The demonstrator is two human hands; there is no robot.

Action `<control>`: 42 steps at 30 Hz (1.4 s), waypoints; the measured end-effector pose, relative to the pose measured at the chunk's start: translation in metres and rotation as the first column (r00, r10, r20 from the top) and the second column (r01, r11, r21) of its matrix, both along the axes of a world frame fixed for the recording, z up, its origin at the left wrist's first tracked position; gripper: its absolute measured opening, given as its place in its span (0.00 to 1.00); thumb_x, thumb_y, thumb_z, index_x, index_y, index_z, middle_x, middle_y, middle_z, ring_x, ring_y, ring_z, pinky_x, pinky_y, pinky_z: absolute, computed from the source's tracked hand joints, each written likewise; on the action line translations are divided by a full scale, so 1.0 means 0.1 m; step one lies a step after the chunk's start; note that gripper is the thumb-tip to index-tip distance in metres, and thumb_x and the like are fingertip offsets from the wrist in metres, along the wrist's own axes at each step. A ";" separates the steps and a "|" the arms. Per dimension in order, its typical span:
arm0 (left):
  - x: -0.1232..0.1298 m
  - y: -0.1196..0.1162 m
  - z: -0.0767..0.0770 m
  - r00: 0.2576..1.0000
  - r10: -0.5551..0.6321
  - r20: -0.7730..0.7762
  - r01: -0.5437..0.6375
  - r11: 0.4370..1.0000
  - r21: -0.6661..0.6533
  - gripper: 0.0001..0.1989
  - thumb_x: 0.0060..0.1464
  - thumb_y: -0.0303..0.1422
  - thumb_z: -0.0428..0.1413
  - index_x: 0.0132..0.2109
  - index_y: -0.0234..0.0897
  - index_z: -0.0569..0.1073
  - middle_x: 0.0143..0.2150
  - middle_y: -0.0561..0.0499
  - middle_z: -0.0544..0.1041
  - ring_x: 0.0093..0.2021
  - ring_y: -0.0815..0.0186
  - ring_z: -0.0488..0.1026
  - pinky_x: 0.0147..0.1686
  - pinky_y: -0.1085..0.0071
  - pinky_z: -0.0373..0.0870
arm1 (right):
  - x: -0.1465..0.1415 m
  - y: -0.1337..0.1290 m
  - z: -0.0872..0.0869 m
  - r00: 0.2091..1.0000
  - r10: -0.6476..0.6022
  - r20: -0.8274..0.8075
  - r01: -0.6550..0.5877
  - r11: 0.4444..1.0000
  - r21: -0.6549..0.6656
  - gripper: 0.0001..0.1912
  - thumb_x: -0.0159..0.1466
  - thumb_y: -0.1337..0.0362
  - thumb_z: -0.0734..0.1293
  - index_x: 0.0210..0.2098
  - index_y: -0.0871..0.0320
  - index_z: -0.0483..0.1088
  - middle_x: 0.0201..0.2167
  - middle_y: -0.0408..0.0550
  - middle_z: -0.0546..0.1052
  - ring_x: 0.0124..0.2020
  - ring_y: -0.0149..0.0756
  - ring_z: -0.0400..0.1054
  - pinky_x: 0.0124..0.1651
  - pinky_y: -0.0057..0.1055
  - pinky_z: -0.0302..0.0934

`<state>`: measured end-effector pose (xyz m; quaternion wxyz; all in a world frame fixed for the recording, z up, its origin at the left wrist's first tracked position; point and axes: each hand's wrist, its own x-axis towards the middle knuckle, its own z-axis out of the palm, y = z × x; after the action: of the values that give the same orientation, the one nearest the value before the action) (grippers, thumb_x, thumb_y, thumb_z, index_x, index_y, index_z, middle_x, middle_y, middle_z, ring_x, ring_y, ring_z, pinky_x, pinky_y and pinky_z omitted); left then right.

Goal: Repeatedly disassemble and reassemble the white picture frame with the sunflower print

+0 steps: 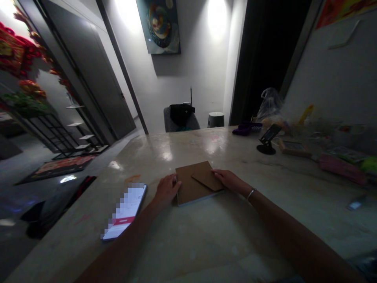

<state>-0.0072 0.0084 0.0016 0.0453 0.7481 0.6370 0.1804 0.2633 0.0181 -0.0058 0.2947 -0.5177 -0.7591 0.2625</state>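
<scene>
A brown-covered notebook (188, 184) lies on the pale marble-look table (194, 239) in front of me. On its right half is a smaller brown folded piece or flap (208, 179), tilted across the cover. My left hand (167, 188) rests at the notebook's left edge, thumb on the cover and fingers curled round the side. With fingers and thumb pressed together, my right hand (228, 180) grips the right side of the smaller brown piece. A bracelet circles my right wrist.
A lit phone (126, 212) lies left of my left forearm. Toward the right back are a black phone stand (266, 148), a purple item (246, 128), a wooden frame (294, 148), a clear plastic bag (270, 105) and a pink packet (341, 168). A chair (168, 120) stands beyond the table.
</scene>
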 end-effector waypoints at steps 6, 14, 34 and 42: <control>0.01 0.01 0.03 0.991 -0.040 -0.128 0.034 0.998 -0.047 0.21 0.55 0.37 0.43 0.54 0.37 0.63 0.41 0.46 0.71 0.43 0.63 0.67 0.47 0.67 0.59 | -0.05 0.04 -0.01 0.989 -0.047 0.143 0.038 0.997 0.064 0.20 0.63 0.59 0.54 0.51 0.56 0.64 0.50 0.50 0.69 0.49 0.41 0.64 0.51 0.36 0.55; 0.04 0.04 0.03 0.986 -0.028 -0.167 0.028 1.000 -0.006 0.19 0.56 0.36 0.42 0.52 0.37 0.66 0.39 0.46 0.72 0.41 0.62 0.68 0.45 0.66 0.60 | -0.07 0.11 -0.05 0.979 -0.074 0.189 0.066 0.997 0.051 0.19 0.62 0.59 0.55 0.50 0.54 0.66 0.49 0.49 0.70 0.48 0.40 0.64 0.50 0.34 0.55; -0.27 -0.03 0.21 0.966 -0.259 -0.024 0.245 0.936 -0.253 0.43 0.34 0.54 0.56 0.57 0.37 0.60 0.57 0.40 0.62 0.55 0.53 0.60 0.49 0.65 0.61 | 0.15 0.03 0.09 0.968 0.234 -0.096 -0.248 0.948 -0.199 0.26 0.54 0.62 0.63 0.52 0.61 0.62 0.33 0.46 0.73 0.31 0.31 0.65 0.37 0.28 0.59; -0.24 -0.07 0.26 0.960 -0.280 -0.019 0.261 0.914 -0.311 0.48 0.32 0.53 0.57 0.59 0.35 0.55 0.60 0.38 0.57 0.59 0.51 0.55 0.53 0.61 0.57 | 0.13 0.03 0.06 0.955 0.274 -0.113 -0.294 0.928 -0.231 0.35 0.50 0.62 0.67 0.56 0.62 0.56 0.30 0.44 0.70 0.31 0.30 0.63 0.36 0.27 0.58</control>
<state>-0.0316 0.0011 0.0275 0.1651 0.8182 0.5487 0.0480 0.2765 0.0211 -0.0003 0.2171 -0.4241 -0.7755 0.4143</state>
